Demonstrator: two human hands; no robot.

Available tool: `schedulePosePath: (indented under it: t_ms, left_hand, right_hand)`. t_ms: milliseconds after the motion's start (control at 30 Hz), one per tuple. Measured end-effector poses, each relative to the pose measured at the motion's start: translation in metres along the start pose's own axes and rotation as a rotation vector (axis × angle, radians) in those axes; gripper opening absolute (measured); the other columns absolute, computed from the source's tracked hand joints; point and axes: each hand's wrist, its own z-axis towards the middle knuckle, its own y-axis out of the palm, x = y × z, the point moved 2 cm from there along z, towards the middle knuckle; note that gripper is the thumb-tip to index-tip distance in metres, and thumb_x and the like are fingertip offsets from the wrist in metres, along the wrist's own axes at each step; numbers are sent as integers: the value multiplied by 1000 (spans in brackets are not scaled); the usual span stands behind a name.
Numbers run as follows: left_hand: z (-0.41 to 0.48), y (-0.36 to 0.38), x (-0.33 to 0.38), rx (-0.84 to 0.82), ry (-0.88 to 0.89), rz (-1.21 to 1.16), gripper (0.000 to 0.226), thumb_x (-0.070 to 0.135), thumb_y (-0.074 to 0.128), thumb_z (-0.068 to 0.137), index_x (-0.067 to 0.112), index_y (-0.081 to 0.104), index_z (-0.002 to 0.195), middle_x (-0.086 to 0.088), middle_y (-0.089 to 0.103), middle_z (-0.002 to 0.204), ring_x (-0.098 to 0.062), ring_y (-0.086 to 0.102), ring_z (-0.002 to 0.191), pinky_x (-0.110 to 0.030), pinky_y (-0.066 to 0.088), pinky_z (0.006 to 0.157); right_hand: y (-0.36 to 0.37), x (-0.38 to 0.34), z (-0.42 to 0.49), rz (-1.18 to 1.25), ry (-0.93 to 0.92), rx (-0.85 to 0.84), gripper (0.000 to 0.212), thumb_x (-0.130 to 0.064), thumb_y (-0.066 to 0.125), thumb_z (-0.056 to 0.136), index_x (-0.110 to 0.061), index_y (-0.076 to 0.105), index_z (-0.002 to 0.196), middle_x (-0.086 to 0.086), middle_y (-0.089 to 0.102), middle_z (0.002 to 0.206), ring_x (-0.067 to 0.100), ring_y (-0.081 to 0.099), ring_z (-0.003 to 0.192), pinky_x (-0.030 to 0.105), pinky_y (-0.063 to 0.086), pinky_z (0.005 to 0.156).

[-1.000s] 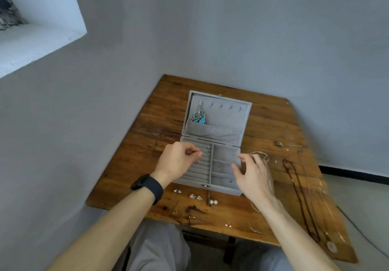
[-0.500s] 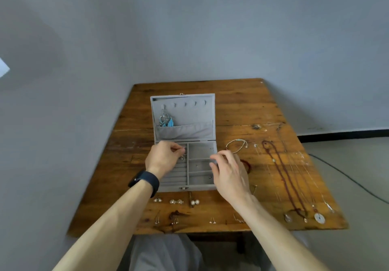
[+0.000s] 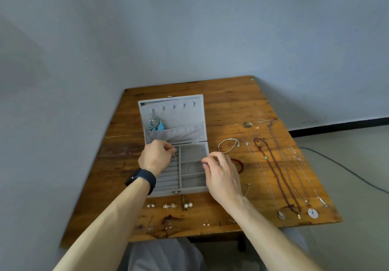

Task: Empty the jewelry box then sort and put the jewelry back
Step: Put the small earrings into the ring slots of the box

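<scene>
A: Where's the jewelry box (image 3: 190, 165)?
B: Open, mid-tabletop (image 3: 231, 106). Left hand (image 3: 156, 158) has a pinching grip on a small ring (image 3: 174, 157) over the ring rolls.
A: Right hand (image 3: 221, 175)?
B: At the box's 3 o'clock edge, fingers curled; grip unclear.

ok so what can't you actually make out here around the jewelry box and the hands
Only the head view, so:
- What the left hand pinches: too small, its fingers cover most of it above the ring rolls.
- Whether the right hand holds anything: fingertips curl away from the camera.
- Right side of the jewelry box: hidden by that hand.
- Red bracelet: partly behind that hand.
- Small earrings in front of the box: too tiny to identify.
</scene>
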Motion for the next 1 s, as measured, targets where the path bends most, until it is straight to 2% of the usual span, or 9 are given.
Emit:
schedulePosePath:
  t_ms: [200,567,767,867,1000]
  left_hand:
    - [2,2,0,1,-19,-11,12,36,64,97,29,73,98,5,70,92,-14,63,83,-28,49,67]
    - [0,6,-1,69,53,40,10,40,63,96,34,72,97,6,72,93,-17,66,87,-33,57,71]
    - [-4,2,-2,89,85,73,19,41,59,98,31,73,105,5,72,95,-20,66,87,-34,57,71]
    - [-8,-3,-2,164,169,143,21,35,57,100,27,73,111,1,72,101,-21,67,88,-31,54,66]
    - [-17,-2,-2,196,319,311,26,24,56,100,27,72,119,-1,69,109,-25,66,96,-36,57,65]
  right_hand:
    - [1,1,-1,10,8,-7,12,-18,67,92,-15,71,103,0,60,114,17,58,92,33,53,71]
    - [2,2,-1,11,6,-14,12,-19,66,93,-16,72,102,-1,59,115,16,59,92,32,53,71]
    - [1,1,-1,21,0,-5,12,-17,68,91,-14,72,102,0,60,114,17,60,91,33,55,71]
    - [1,1,0,22,-4,-2,11,-17,68,91,-14,72,102,1,60,113,17,60,91,34,55,71]
    - [1,1,0,22,0,-6,12,-17,67,92,-13,72,102,1,60,113,18,60,92,36,56,72]
